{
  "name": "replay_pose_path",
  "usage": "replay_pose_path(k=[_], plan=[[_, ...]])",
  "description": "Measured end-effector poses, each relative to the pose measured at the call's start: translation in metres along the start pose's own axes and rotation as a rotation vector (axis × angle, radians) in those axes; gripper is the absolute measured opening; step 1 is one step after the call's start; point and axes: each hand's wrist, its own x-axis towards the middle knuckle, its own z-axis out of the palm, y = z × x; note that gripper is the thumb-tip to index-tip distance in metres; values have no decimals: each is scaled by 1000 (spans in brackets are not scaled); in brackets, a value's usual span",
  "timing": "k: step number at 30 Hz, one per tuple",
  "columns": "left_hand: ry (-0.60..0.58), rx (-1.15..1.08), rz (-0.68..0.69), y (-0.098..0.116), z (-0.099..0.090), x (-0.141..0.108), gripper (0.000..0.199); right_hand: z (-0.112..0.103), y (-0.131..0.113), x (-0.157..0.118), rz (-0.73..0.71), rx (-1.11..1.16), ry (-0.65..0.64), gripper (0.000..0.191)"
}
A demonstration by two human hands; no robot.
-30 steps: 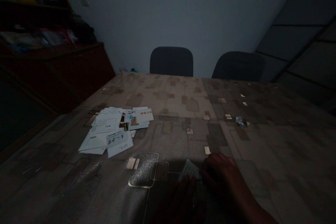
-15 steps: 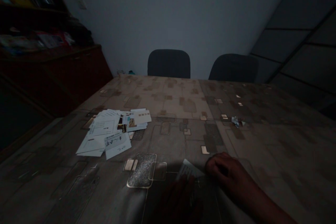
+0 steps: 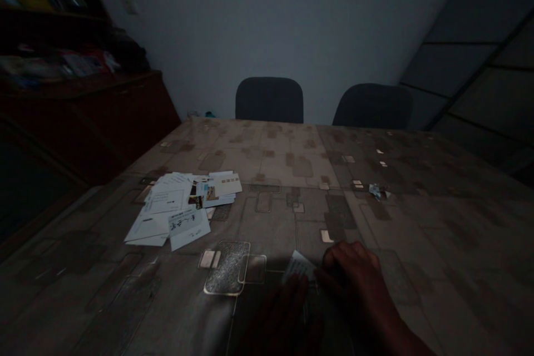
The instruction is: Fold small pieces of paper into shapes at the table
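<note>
A small pale printed card (image 3: pixel 301 266) lies on the patterned tablecloth near the front edge. My left hand (image 3: pixel 283 308), very dark in shadow, rests over the card's lower part with its fingers stretched out. At the card's right corner is my right hand (image 3: pixel 354 275), fingers bent and drawn together, thumb side touching the card; whether it pinches the corner is hard to make out. On the left of the table a loose, overlapping pile of white cards and papers (image 3: pixel 167 200) is spread out.
A small crumpled scrap (image 3: pixel 375 191) lies on the right of the tablecloth (image 3: pixel 267 150). Two dark chairs (image 3: pixel 269 100) (image 3: pixel 373 105) stand behind the table. A reddish-brown cabinet (image 3: pixel 129 108) with items on it is at the left.
My right hand has moved left, up against the card's right corner. My left hand stays over the card. The view has shifted very slightly.
</note>
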Motion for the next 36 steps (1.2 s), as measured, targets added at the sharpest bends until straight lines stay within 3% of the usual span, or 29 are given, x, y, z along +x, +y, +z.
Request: replay_pose_path(k=[9,11,17,22,24,27,31,36], plan=[[112,83,84,-19,16,-14,36,2,2,-2,-45,-24,50,17],[220,126,123,-26,14,-22,31,0,-2,-2,-25,-26,57,17],[179,98,89,-47,-1,-33,19,-5,-9,0,33,8,33,15],[221,-31,-59,-56,-6,-1,15,-8,-9,4,50,47,3,14],[93,-42,-69,-56,-8,19,9,-7,-8,5,52,50,1,13],[23,-22,-17,-55,-10,43,6,-5,-7,6,54,37,6,13],[88,11,60,-58,-4,52,20,-2,-3,8,25,32,-5,11],[177,-31,60,-63,0,50,23,-1,0,8,-8,48,-3,10]])
